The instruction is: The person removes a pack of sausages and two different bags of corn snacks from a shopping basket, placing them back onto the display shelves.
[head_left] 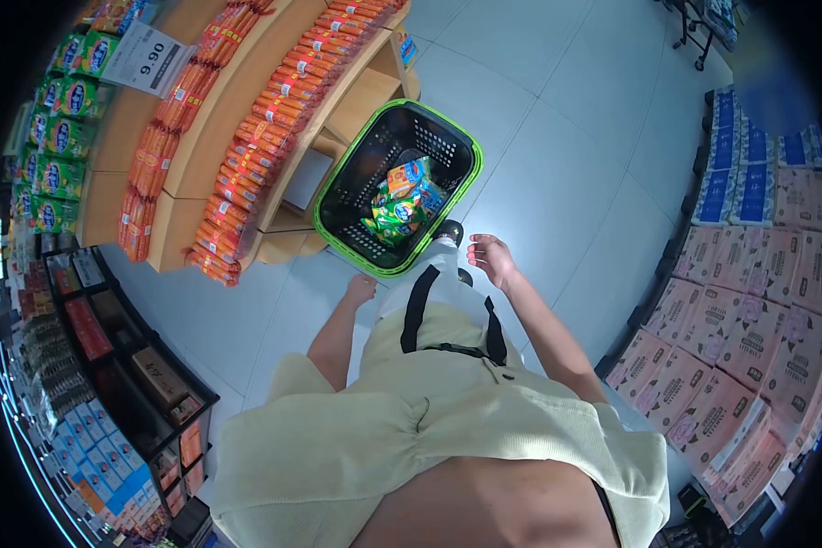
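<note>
A black shopping basket (338, 196) with a bright green rim stands in front of my legs, beside the wooden shelf. Inside it lie several snack packets (404, 210), green, orange and blue. My left hand (362, 289) hangs just below the near edge of the basket, apart from its rim, fingers curled in with nothing visible in them. To the right of the basket, my right hand (490, 258) is held loosely over the floor, its fingers slightly bent and apart, holding nothing.
Tiered wooden shelves (192, 155) carry rows of orange sausage packs (292, 87), green bags (62, 137) and a 9.90 price sign (148, 58). Pink packs (703, 365) and blue-white packs (755, 192) are stacked at right. A dark shelf unit (123, 338) stands at lower left.
</note>
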Demonstrator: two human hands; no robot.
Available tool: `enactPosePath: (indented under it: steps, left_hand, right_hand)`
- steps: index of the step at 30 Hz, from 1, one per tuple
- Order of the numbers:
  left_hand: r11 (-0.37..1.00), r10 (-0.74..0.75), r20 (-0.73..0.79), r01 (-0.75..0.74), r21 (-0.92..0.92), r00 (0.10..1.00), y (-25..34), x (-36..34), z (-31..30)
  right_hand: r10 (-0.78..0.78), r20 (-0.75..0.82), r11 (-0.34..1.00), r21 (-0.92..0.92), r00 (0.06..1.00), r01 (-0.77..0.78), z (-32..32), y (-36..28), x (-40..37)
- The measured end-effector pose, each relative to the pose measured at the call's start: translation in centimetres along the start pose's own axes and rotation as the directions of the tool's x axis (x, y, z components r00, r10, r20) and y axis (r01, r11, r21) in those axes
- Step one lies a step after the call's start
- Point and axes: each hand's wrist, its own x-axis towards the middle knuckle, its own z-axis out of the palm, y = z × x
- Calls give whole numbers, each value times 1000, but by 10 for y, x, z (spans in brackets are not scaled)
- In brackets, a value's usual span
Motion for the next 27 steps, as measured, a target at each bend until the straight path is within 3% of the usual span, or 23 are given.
enactPosePath:
  steps: [3,4,5,6,7,8,9,11,14,19,27]
  left_hand:
    - [992,-78,18,75,105,997,-10,25,-9]
    - [862,104,174,-176,475,979,-16,39,-12]
    - [553,199,381,-424,717,903,-25,49,-12]
    - [572,188,373,-410,711,909,-22,50,-11]
    - [876,141,147,-193,441,979,-11,52,-9]
    - [999,0,-48,3,49,999,2,53,-9]
    - [999,-11,-55,13,41,998,16,52,-11]
    - [976,62,-147,-91,-199,987,47,52,-14]
    - [956,41,-154,-83,-280,987,73,59,-23]
    - [934,-13,-201,-60,-351,980,66,74,-15]
    - [929,-122,-213,36,-368,969,57,71,10]
  right_hand:
    - [44,-6,997,-63,999,-44,12,-20,22]
    - [44,-2,996,-78,999,-45,13,-24,33]
    - [62,2,993,-98,998,-62,15,-26,42]
    - [56,11,990,-129,998,-54,17,-28,52]
    - [46,24,987,-157,999,-42,22,-32,61]
    - [61,17,978,-202,998,-56,27,-36,69]
    - [70,25,976,-210,997,-63,35,-39,75]
    - [88,-5,973,-214,996,-87,46,-49,85]
    - [89,39,966,-246,995,-77,58,-56,96]
    - [135,113,940,-329,984,-91,64,-64,116]
    - [117,88,893,-444,989,-66,42,-63,150]
